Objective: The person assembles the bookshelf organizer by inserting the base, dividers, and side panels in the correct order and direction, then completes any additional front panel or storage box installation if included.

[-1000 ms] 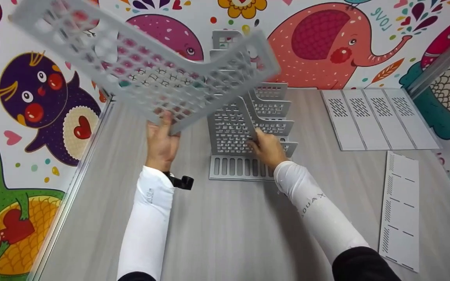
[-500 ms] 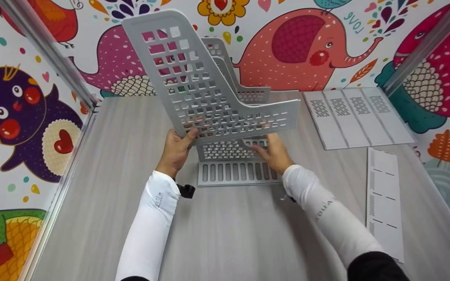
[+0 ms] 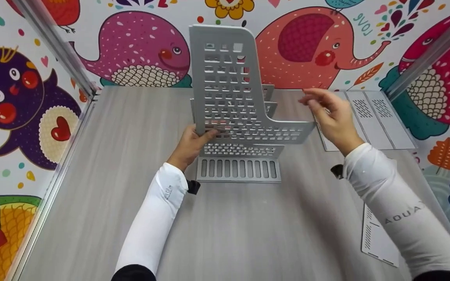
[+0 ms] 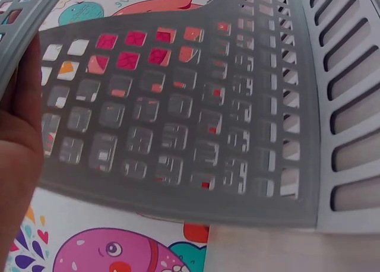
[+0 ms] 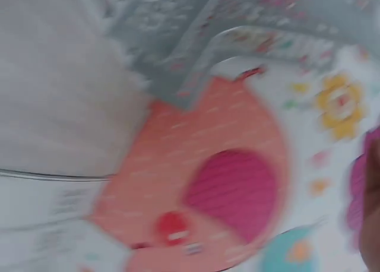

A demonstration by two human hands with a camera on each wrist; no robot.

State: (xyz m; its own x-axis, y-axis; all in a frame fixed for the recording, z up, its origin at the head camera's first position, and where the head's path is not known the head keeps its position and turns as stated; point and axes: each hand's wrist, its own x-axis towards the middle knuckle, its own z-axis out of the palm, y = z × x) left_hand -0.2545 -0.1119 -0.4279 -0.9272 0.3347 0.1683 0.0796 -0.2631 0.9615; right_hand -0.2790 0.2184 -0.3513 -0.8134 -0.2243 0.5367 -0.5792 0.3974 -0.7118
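Note:
In the head view my left hand (image 3: pixel 189 147) grips the lower left edge of an L-shaped grey perforated panel (image 3: pixel 261 111), thumb on its front. It stands nearly upright, before and above a grey rack with a slotted base (image 3: pixel 240 159), hiding most of the rack. My right hand (image 3: pixel 336 121) hovers beside the panel's right end, fingers loosely bent, holding nothing. The left wrist view shows the held panel (image 4: pixel 16 58) by my left hand (image 4: pixel 18 147), apart from a rack panel (image 4: pixel 178 208). Blur covers the right wrist view; only part of my right hand (image 5: pixel 371 212) appears.
Flat grey sheets (image 3: pixel 399 138) lie at the table's back right, partly behind my right hand. A narrow grey sheet (image 3: pixel 381 251) lies nearer, half covered by my right sleeve. Cartoon-printed walls and a metal post (image 3: pixel 55 48) bound the table (image 3: pixel 131 136).
The held panel has swung from a tilted position at the upper left to nearly upright before the rack. My right hand has let go of the rack and moved right and up.

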